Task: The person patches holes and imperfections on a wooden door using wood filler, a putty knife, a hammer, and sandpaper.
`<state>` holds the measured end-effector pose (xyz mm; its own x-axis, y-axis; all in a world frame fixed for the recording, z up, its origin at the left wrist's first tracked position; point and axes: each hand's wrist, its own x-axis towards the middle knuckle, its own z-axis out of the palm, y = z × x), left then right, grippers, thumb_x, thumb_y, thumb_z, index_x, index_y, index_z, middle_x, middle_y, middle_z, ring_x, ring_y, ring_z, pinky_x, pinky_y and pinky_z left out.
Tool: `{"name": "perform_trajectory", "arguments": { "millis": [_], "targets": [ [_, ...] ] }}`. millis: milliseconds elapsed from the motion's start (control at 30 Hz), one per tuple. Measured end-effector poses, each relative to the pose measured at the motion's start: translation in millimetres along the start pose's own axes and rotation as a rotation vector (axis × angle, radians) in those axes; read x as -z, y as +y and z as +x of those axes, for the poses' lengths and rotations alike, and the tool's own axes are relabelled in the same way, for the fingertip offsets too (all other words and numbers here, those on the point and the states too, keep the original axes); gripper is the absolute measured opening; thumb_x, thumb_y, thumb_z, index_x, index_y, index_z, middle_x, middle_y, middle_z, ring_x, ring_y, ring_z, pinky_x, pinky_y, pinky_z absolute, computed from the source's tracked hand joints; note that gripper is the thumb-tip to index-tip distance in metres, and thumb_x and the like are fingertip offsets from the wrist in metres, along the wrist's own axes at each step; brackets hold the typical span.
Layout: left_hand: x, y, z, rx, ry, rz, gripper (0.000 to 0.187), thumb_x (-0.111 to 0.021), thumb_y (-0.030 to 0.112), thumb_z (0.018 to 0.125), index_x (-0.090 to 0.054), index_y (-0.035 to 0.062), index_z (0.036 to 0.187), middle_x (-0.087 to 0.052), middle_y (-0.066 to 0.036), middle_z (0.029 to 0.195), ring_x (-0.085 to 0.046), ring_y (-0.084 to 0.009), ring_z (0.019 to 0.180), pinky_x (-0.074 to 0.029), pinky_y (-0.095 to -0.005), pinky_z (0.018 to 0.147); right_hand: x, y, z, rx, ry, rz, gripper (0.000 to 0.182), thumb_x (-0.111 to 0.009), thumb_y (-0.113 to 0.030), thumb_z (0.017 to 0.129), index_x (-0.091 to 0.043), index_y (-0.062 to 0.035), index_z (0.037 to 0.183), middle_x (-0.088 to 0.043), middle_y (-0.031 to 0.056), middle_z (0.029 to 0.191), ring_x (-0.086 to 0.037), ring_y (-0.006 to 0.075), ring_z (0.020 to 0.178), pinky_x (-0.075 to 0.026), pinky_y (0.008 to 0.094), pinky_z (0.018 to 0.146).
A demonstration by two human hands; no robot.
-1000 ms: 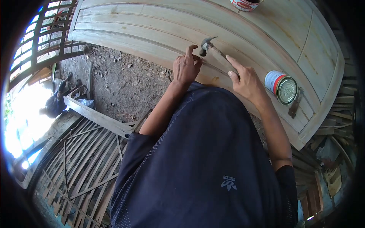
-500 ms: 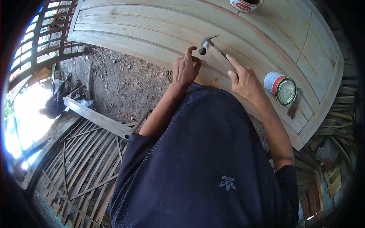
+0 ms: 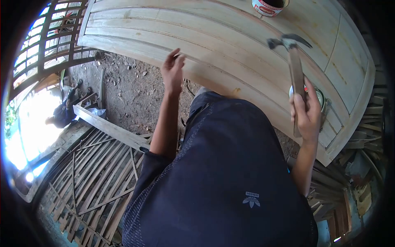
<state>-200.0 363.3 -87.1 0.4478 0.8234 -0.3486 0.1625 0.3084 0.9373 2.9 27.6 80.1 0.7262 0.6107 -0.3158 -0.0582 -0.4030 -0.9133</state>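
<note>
My right hand (image 3: 306, 111) is wrapped round the wooden handle of a claw hammer (image 3: 295, 68), whose metal head is raised above the right part of a large pale wooden door panel (image 3: 197, 39). Behind that hand, a tin can (image 3: 319, 97) on the panel is mostly hidden. My left hand (image 3: 173, 73) is lifted near the panel's front edge, its fingers bent and apart, with nothing visible in them.
An open red and white can (image 3: 268, 8) sits at the panel's far side. Wooden slats (image 3: 94, 177) lie at the lower left beside a plank (image 3: 109, 126). Bare soil (image 3: 131, 90) shows below the panel. A person (image 3: 65, 112) is at the far left.
My right hand has moved right with the hammer, whose head now points up and away. My left hand has drawn back to the left, away from its earlier spot on the panel.
</note>
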Motion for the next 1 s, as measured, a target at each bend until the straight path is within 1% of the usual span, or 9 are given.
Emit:
{"name": "perform_trajectory", "arguments": {
  "millis": [33, 167, 267, 333, 367, 400, 467, 600, 1000],
  "targets": [
    [8, 11, 0, 0.016, 0.052, 0.054, 0.034, -0.069, 0.017, 0.096, -0.069, 0.0035, 0.127, -0.071, -0.003, 0.105, -0.065, -0.0112, 0.099, -0.05, -0.0293, 0.09, 5, -2, -9, -0.01, 0.017, 0.127, 0.052, -0.05, -0.014, 0.106, -0.039, 0.0002, 0.155, -0.054, 0.002, 0.078, -0.045, 0.003, 0.059, -0.039, 0.0195, 0.051],
    [38, 21, 0, 0.054, 0.078, 0.099, 0.03, -0.065, 0.015, 0.097, -0.071, 0.0033, 0.124, -0.07, -0.002, 0.102, -0.065, -0.0111, 0.095, -0.051, -0.0265, 0.087, 19, 8, -43, -0.054, 0.088, 0.224, 0.055, -0.05, -0.011, 0.107, -0.032, 0.0017, 0.157, -0.056, 0.0048, 0.083, -0.047, 0.0043, 0.059, -0.04, 0.0198, 0.048],
    [23, 38, -15, -0.023, -0.421, 0.65, 0.027, -0.061, 0.004, 0.095, -0.073, 0.0025, 0.12, -0.071, -0.004, 0.093, -0.067, -0.0118, 0.087, -0.053, -0.0256, 0.078, 20, 18, -58, -0.078, 0.149, 0.209, 0.056, -0.05, -0.012, 0.107, -0.032, 0.0022, 0.157, -0.057, 0.0057, 0.084, -0.048, 0.005, 0.06, -0.042, 0.02, 0.049],
    [-11, 42, -27, -0.286, -0.721, 0.96, 0.033, -0.064, 0.005, 0.089, -0.073, 0.0086, 0.121, -0.073, -0.012, 0.095, -0.072, -0.02, 0.084, -0.057, -0.0348, 0.08, 17, 23, -61, -0.103, 0.154, 0.237, 0.056, -0.051, -0.012, 0.107, -0.032, 0.0024, 0.157, -0.058, 0.006, 0.085, -0.049, 0.0052, 0.06, -0.042, 0.02, 0.049],
    [-31, 48, -37, -0.279, -0.765, 1.114, 0.035, -0.063, 0.009, 0.087, -0.072, 0.0111, 0.121, -0.074, -0.012, 0.098, -0.072, -0.0269, 0.088, -0.058, -0.039, 0.083, 15, 26, -62, -0.122, 0.15, 0.26, 0.056, -0.052, -0.012, 0.107, -0.032, 0.0025, 0.157, -0.059, 0.0063, 0.086, -0.05, 0.0054, 0.06, -0.043, 0.0201, 0.049],
    [-39, 39, -40, -0.281, -0.769, 1.115, 0.035, -0.063, 0.009, 0.087, -0.072, 0.0111, 0.121, -0.074, -0.012, 0.098, -0.072, -0.0269, 0.088, -0.058, -0.039, 0.083, 13, 28, -64, -0.122, 0.154, 0.262, 0.056, -0.052, -0.012, 0.107, -0.032, 0.0025, 0.157, -0.059, 0.0063, 0.086, -0.05, 0.0054, 0.06, -0.043, 0.0201, 0.049],
    [-47, 20, -35, -0.555, -0.813, 1.187, 0.037, -0.062, 0.01, 0.084, -0.072, 0.0122, 0.12, -0.074, -0.012, 0.1, -0.072, -0.0313, 0.092, -0.057, -0.0427, 0.084, 9, 33, -66, -0.136, 0.158, 0.246, 0.056, -0.052, -0.012, 0.106, -0.032, 0.0027, 0.157, -0.059, 0.0062, 0.086, -0.05, 0.0053, 0.061, -0.043, 0.0205, 0.049],
    [-53, 18, -31, -0.554, -0.815, 1.194, 0.034, -0.061, 0.01, 0.083, -0.073, 0.0119, 0.115, -0.073, -0.012, 0.101, -0.071, -0.0322, 0.093, -0.057, -0.0432, 0.083, 2, 37, -73, -0.109, 0.144, 0.258, 0.056, -0.052, -0.01, 0.106, -0.033, 0.0025, 0.157, -0.059, 0.0041, 0.083, -0.05, 0.0045, 0.061, -0.043, 0.0208, 0.05],
    [-60, 18, -26, -0.564, -0.889, 1.256, 0.036, -0.06, 0.009, 0.083, -0.073, 0.0118, 0.116, -0.074, -0.013, 0.101, -0.071, -0.0329, 0.092, -0.057, -0.044, 0.083, -4, 37, -72, -0.125, 0.075, 0.208, 0.056, -0.053, -0.012, 0.106, -0.033, 0.0005, 0.157, -0.058, 0.0024, 0.083, -0.049, 0.0034, 0.06, -0.042, 0.0202, 0.051]
  ]
}}
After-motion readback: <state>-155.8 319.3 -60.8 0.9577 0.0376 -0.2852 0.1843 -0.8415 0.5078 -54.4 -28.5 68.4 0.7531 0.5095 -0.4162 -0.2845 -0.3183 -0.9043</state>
